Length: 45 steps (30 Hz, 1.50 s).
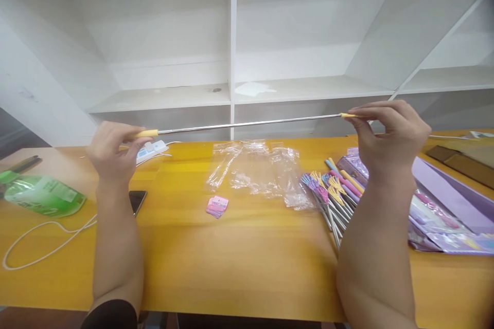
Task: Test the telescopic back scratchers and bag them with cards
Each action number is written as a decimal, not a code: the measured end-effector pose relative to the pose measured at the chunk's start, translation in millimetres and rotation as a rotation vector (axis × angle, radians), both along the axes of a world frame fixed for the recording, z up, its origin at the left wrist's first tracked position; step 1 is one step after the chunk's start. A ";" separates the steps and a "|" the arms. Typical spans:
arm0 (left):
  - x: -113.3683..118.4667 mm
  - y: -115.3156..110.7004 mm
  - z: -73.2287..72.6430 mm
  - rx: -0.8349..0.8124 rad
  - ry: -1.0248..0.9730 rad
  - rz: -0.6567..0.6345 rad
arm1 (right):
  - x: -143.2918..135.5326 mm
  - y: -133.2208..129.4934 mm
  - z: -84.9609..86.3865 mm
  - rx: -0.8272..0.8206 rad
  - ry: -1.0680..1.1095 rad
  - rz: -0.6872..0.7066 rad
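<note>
Back scratcher up in mid-air above the far edge of the bench, nearly level, right end a touch higher than the left, silver rod showing along the whole middle. Yellow grip pinched between thumb and fingers of the left hand, other yellow end pinched the same way in the right hand. Tip shape mostly covered by the right fingers, can't make it out. Down on the bench, clear plastic bags lying crumpled towards the back, little stack of pink cards just in front. Over by the right forearm, a heap of similar scratchers with tiny hand-shaped ends, purple packs beside it. Off left, phone partly behind the left forearm, power strip near the left hand, green bottle on its side, loop of white cable, plus white shelves behind everything
</note>
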<state>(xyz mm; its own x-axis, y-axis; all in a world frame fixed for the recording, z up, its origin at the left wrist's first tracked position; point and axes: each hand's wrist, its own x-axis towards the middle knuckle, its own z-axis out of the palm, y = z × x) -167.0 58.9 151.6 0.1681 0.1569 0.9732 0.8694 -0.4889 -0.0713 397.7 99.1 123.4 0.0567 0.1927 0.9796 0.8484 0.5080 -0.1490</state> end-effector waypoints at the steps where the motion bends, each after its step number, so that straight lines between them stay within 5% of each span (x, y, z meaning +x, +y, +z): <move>1: -0.4 0.3 -0.2 0.000 -0.005 0.000 | 0.1 -0.7 0.4 0.010 -0.002 0.001; 21: -0.4 -4.5 0.8 -0.026 -0.143 -0.021 | 2.5 -4.9 0.2 0.066 -0.039 0.049; 31: 54.7 -3.5 -10.8 -0.165 0.001 -0.093 | -54.3 -18.0 6.6 -0.094 -0.134 0.194; 45: 55.9 -10.9 -7.5 -0.160 -0.045 -0.078 | -51.8 -24.2 9.6 0.034 -0.159 0.204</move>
